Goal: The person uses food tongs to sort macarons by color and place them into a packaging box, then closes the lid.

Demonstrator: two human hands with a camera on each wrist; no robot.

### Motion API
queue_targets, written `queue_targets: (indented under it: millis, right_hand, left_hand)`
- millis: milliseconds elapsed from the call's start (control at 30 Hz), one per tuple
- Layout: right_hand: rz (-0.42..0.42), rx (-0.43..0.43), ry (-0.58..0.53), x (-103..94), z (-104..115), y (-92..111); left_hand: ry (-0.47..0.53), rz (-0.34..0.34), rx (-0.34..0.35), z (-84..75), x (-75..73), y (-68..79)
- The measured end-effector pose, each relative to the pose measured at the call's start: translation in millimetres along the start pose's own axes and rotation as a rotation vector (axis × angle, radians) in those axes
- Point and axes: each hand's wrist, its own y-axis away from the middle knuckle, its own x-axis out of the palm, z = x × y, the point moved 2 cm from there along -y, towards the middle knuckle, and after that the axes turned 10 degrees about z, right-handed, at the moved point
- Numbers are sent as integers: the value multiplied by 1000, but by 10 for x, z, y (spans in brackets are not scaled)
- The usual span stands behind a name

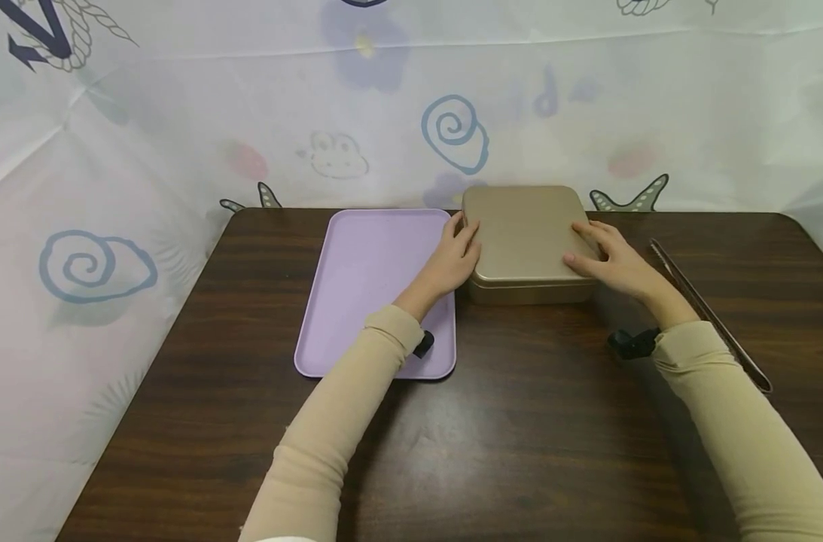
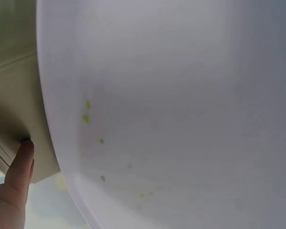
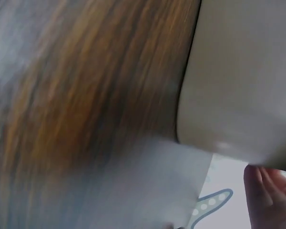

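A gold-coloured metal box (image 1: 526,233) with a rounded, lidded top stands at the back of the table, lid on. My left hand (image 1: 452,256) reaches over the tray to its left side, fingers extended along the lid's edge. In the left wrist view a straight finger (image 2: 21,167) touches the box's side wall. On the opposite side, my right hand (image 1: 614,260) rests its thumb and fingertips on the lid's right edge. The right wrist view has fingertips (image 3: 257,186) right at the box's edge, the other fingers partly hidden.
A lilac tray (image 1: 357,286) lies left of the box, partly under my left forearm; green specks (image 2: 86,118) dot its surface. Long metal tongs (image 1: 696,297) lie on the right beside my right forearm. A patterned cloth (image 1: 384,120) hangs behind the dark wooden table (image 1: 506,452).
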Motion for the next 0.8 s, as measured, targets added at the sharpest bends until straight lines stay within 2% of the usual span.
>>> queue_targets:
  millis: [133, 367, 567, 800]
  right_hand:
    - [-46, -5, 3, 15, 21, -29]
    - [-59, 6, 16, 24, 31, -115]
    - [-69, -19, 87, 44, 39, -145]
    - [-97, -17, 170, 65, 48, -194]
  left_hand:
    - [-73, 9, -23, 8, -3, -29]
    - [-315, 27, -106, -44, 5, -38]
    - [-507, 21, -106, -72, -16, -19]
    - [-568, 18, -124, -48, -25, -9]
